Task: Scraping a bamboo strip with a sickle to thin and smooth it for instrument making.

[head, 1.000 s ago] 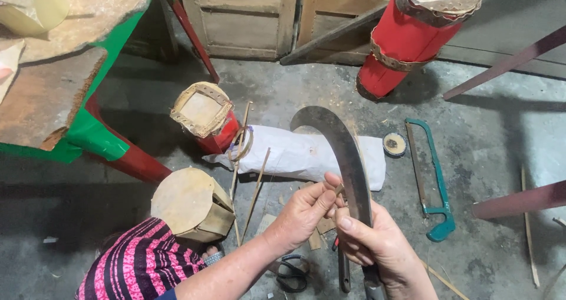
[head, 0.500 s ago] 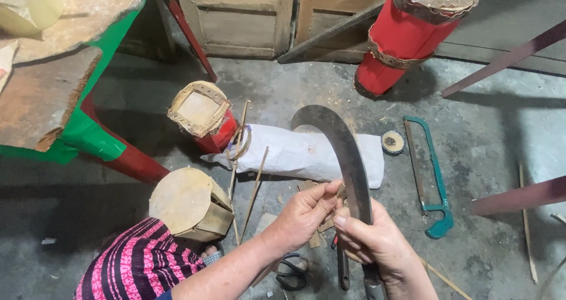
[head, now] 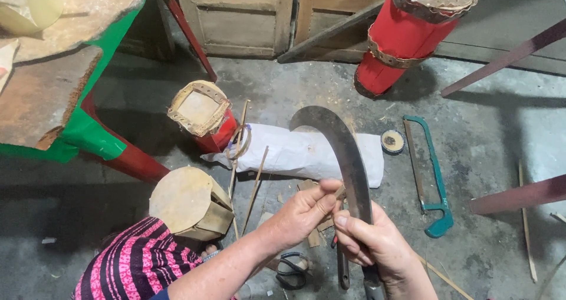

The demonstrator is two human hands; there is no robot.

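My right hand (head: 377, 244) grips the handle of a long curved dark blade (head: 348, 152), which points up and away from me over the floor. My left hand (head: 300, 211) comes in from the lower left. Its fingertips pinch a small pale sliver of bamboo (head: 340, 191) against the blade's inner edge, just above my right thumb. My left sleeve is striped pink and black (head: 135, 264).
On the concrete floor lie a white rolled sack (head: 295, 152), thin bamboo strips (head: 257, 179), a green hacksaw (head: 431, 176), a tape roll (head: 392, 141) and black scissors (head: 290, 270). A small red drum (head: 203, 114), a pale round drum (head: 188, 203), a tall red drum (head: 407, 35) and a green-and-red table (head: 88, 132) stand around.
Almost nothing: my left fingers have shifted slightly on the sliver beside the blade, and both hands and the blade stay in about the same place.
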